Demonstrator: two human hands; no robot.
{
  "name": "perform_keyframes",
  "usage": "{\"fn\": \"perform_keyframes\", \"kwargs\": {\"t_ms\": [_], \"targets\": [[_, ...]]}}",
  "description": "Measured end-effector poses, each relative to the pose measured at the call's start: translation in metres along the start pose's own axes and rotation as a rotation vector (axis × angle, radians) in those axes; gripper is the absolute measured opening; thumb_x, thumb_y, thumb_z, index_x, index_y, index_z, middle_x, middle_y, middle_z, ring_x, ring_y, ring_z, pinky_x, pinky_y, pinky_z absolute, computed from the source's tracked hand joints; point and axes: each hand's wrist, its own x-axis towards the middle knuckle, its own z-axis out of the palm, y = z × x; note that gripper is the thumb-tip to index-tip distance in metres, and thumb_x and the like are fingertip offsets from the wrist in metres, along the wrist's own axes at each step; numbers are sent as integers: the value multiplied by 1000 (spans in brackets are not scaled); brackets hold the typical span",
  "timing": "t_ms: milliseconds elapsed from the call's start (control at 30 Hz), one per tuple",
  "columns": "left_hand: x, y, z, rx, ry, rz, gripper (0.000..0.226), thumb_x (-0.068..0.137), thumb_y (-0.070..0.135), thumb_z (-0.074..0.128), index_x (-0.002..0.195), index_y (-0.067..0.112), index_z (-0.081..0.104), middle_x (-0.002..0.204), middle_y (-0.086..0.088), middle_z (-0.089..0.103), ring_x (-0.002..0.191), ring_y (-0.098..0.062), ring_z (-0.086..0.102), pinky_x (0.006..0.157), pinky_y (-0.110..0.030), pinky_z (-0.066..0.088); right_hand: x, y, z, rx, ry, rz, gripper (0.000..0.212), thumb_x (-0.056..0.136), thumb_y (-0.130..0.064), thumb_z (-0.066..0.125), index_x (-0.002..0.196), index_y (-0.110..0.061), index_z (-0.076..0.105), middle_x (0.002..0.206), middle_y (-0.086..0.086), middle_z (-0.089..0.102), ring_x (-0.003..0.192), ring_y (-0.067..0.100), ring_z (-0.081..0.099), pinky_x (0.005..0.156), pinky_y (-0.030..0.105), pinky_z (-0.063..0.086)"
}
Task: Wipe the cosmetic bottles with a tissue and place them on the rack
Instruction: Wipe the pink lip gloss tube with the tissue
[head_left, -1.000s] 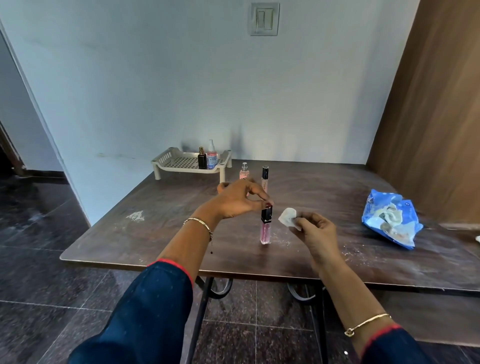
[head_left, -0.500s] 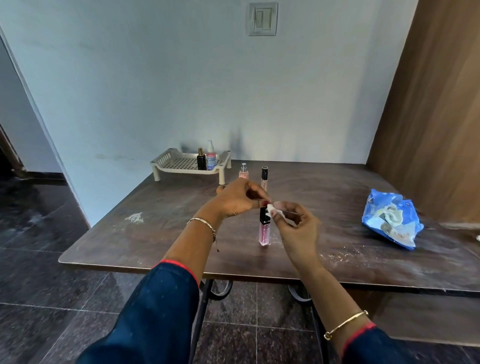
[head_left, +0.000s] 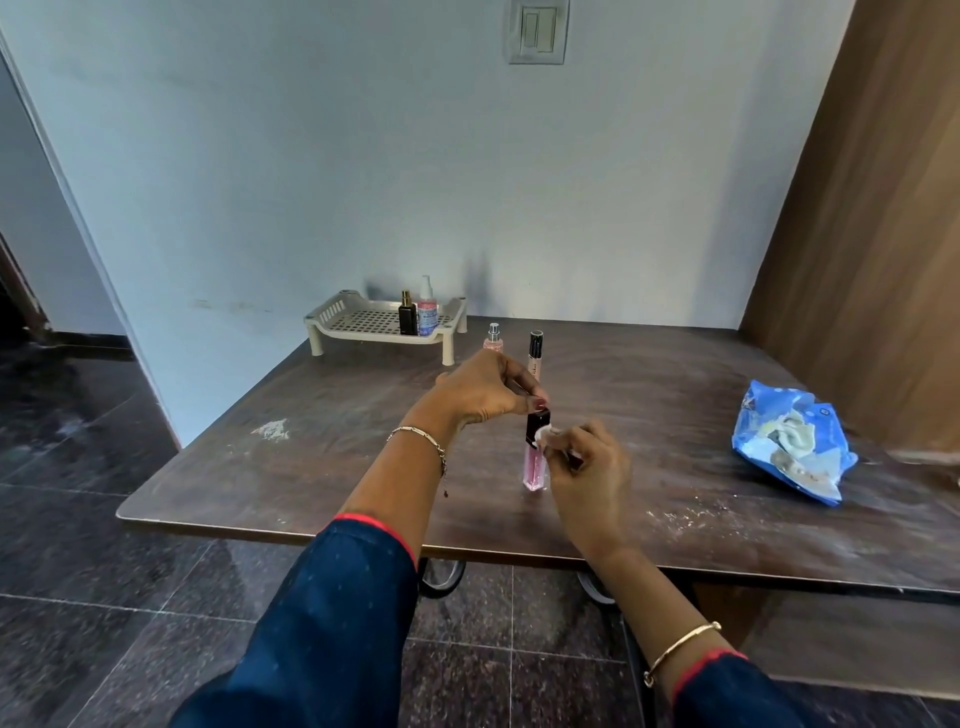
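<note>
Pink tube (head_left: 535, 470) stands upright — left hand (head_left: 488, 389) pinches its top from above, right hand (head_left: 589, 467) holds tissue (head_left: 545, 432) against its side.

Tissue (head_left: 545, 431) mostly buried in right hand (head_left: 589, 467), white bit shows. Left hand (head_left: 483, 389) hides cap top of gloss tube (head_left: 535, 468), plus btm of spray bottle (head_left: 492, 338) & slim tube (head_left: 535, 353) at 12 o'clock. Table (head_left: 727, 364) cut off at 3 o'clock; pump bottle (head_left: 428, 314) label too small to read.
</note>
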Motion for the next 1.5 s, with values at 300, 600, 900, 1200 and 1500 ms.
{"fn": "perform_keyframes", "kwargs": {"t_ms": [300,600,900,1200,1500], "targets": [[4,0,1,71,38,-15,15,73,8,79,71,21,72,73,3,72,75,-10,65,91,-31,51,3,-2,3,84,64,40,16,76,5,72,82,-10,73,76,-16,55,69,2,57,62,8,43],[4,5,2,91,9,-36,12,75,5,77,77,17,73,73,5,69,70,-4,60,84,-25,51,-16,9,-1,-11,-55,-120,17,79,-1,72,90,-14,73,83,-9,58,73,4,56,61,14,43],[1,3,-1,78,17,-19,11,76,5,77,85,9,74,78,0,71,72,-7,63,85,-25,54,0,-7,0,37,32,-155,21,79,3,69,94,-12,73,94,-5,64,84,10,62,70,24,53],[3,2,1,83,26,-34,16,73,7,79,71,20,72,77,1,72,80,-14,65,95,-42,52,-3,-6,1,55,48,-101,23,78,4,69,92,-15,74,94,-11,65,84,7,64,72,27,56],[0,-1,-3,71,27,-51,19,73,6,79,67,22,71,80,0,73,87,-19,67,97,-46,50,-6,1,-3,-77,-10,-340,19,78,3,71,93,-9,72,97,-1,69,87,5,63,78,23,54]]}}
